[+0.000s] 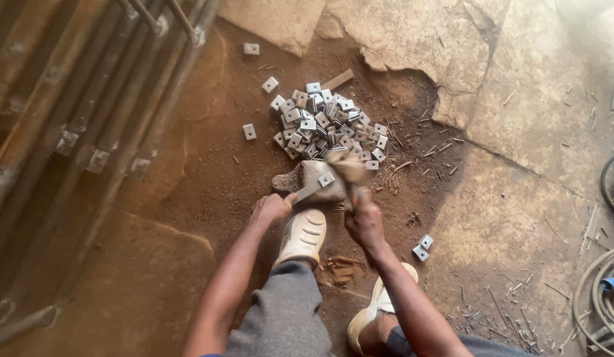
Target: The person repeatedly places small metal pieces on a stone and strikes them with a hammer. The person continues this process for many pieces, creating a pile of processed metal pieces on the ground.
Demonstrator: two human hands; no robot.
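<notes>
Dusty workshop floor: left hand [270,208] pinches a metal strip [308,192] on a stone [310,180], right hand [364,221] grips a blurred hammer [348,168], square plates [327,125] heaped beyond the fingertips.

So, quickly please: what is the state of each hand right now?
Left hand: closed, holding a flat metal strip on the stone.
Right hand: closed around a hammer, blurred.
</notes>
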